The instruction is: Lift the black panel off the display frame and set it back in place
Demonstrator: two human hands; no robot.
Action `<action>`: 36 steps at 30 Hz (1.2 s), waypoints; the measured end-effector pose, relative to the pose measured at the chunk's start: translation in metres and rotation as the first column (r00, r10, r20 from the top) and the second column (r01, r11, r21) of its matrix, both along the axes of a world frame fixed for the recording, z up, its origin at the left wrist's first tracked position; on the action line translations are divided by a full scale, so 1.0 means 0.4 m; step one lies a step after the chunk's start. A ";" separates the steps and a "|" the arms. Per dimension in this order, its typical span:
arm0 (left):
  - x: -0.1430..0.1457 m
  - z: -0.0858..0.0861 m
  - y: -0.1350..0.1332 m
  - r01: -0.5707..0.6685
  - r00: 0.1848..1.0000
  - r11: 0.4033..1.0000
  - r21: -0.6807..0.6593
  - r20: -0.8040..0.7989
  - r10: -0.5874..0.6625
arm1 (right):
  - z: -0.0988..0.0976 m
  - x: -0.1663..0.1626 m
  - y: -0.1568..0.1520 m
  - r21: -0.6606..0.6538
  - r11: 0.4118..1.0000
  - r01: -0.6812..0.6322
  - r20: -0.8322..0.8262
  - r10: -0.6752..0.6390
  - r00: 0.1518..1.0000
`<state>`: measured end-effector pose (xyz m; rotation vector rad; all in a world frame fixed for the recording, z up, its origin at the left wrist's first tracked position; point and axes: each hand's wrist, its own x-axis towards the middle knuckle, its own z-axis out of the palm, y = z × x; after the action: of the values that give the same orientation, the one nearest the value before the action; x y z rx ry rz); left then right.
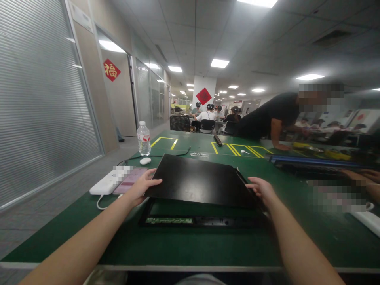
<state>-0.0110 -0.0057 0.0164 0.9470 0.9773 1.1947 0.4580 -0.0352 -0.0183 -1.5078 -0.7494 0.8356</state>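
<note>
Ceiling lights [219, 63] shine above a green table [190, 249], across which a person in a dark top [267, 113] leans with one hand on the surface. Between the two hands sits a black panel [196, 178], tilted, covering the far part of a black frame [228, 222] whose near strip shows a green circuit board [169, 221]. The left hand [145, 185] pinches the panel's left edge, thumb on top. The right hand [263, 190] has its fingers curled at the right edge; whether they grip panel or frame, I cannot tell. Left of the panel are a phone [130, 180], a white case [145, 161] and a water bottle [144, 139].
</note>
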 end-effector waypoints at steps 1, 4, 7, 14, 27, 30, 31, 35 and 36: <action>0.001 0.002 -0.001 -0.005 1.000 1.000 -0.005 -0.005 0.005 | -0.001 0.000 0.001 -0.004 1.000 0.001 0.008 -0.001 1.000; 0.005 0.009 -0.007 -0.020 1.000 1.000 -0.013 -0.020 0.020 | 0.000 -0.001 0.001 -0.023 1.000 0.010 0.034 -0.009 0.999; 0.006 0.014 -0.012 -0.010 0.999 1.000 -0.009 -0.037 0.010 | 0.006 -0.004 -0.004 -0.039 0.999 0.018 0.067 -0.015 0.998; 0.013 0.013 -0.021 0.022 0.996 0.999 -0.024 -0.090 -0.024 | 0.009 0.005 -0.011 -0.043 0.996 0.073 0.132 -0.067 0.989; 0.021 0.008 -0.025 0.048 0.986 0.999 -0.012 -0.160 -0.049 | -0.004 0.015 -0.013 -0.100 0.986 0.133 0.441 -0.075 0.894; 0.019 0.004 -0.023 0.051 0.986 0.999 -0.013 -0.161 -0.052 | -0.002 0.016 -0.014 -0.121 0.982 0.147 0.493 -0.069 0.868; 0.019 0.002 -0.022 0.048 0.985 0.999 -0.014 -0.163 -0.050 | -0.002 0.016 -0.014 -0.122 0.981 0.150 0.499 -0.071 0.864; 0.018 -0.002 -0.019 0.054 0.983 0.999 -0.010 -0.173 -0.055 | -0.003 0.017 -0.014 -0.118 0.982 0.149 0.505 -0.070 0.860; 0.018 -0.002 -0.020 0.061 0.982 0.998 -0.010 -0.179 -0.062 | -0.004 0.019 -0.013 -0.121 0.981 0.151 0.514 -0.068 0.855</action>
<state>-0.0038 -0.0136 0.0156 1.0878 1.0846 1.0684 0.4656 -0.0405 -0.0199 -1.9302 -0.9853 0.4102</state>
